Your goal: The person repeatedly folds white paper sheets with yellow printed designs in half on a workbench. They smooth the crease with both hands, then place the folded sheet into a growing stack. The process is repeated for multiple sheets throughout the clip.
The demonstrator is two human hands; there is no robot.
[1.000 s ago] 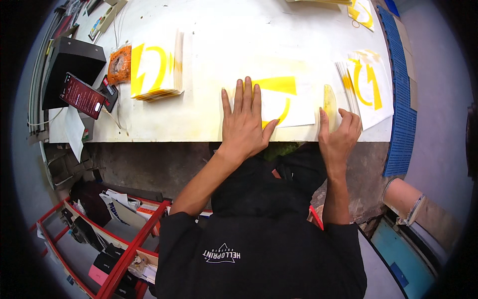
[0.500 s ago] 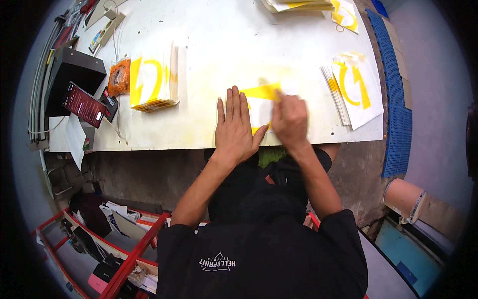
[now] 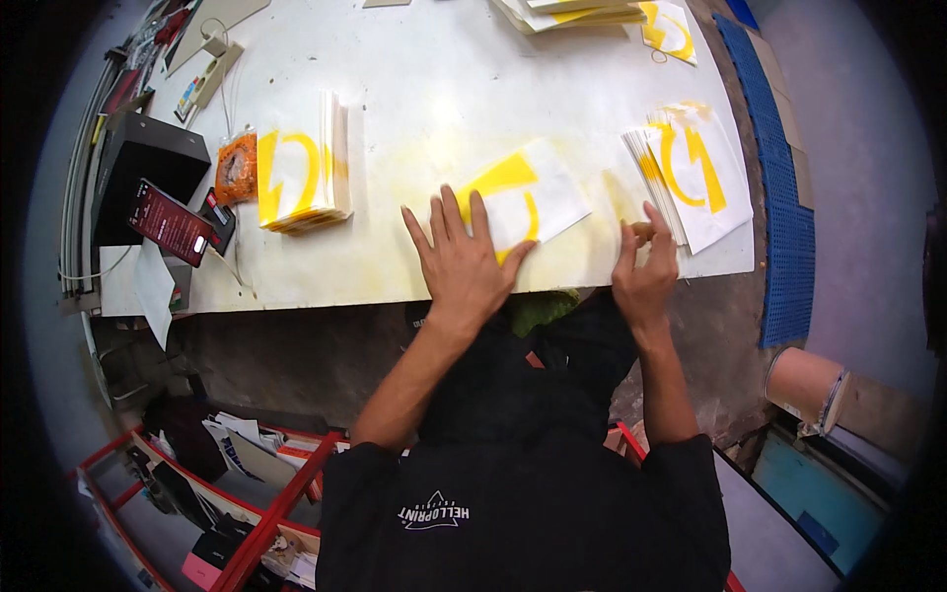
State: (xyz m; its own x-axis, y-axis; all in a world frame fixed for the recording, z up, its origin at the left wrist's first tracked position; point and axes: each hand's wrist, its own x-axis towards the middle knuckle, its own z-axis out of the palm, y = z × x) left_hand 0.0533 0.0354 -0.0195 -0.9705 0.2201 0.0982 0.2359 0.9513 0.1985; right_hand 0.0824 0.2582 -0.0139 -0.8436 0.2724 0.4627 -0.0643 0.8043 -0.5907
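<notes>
My left hand (image 3: 462, 261) lies with spread fingers on the near left part of a white folded paper piece (image 3: 557, 197) with yellow print. The paper lies slanted near the table's front edge. To its right, my right hand (image 3: 646, 261) pinches a blurred, yellowish, flat piece (image 3: 621, 197) between thumb and fingers, just above the table. The kind of piece is unclear. Close beyond that hand, a fanned stack of similar printed papers (image 3: 695, 183) lies on the right. An upright-edged pile of the same papers (image 3: 296, 183) stands to the left.
The white table (image 3: 395, 118) carries more papers (image 3: 567, 12) at the far side. On the left are an orange-filled clear bag (image 3: 237, 168), a phone (image 3: 170, 222), a black box (image 3: 148, 173) and a power strip (image 3: 209, 84). A red-framed shelf (image 3: 261, 523) stands behind me.
My right hand has moved right, off the paper, with the yellowish piece in it. The left hand's fingers have spread, and the paper is now more uncovered.
</notes>
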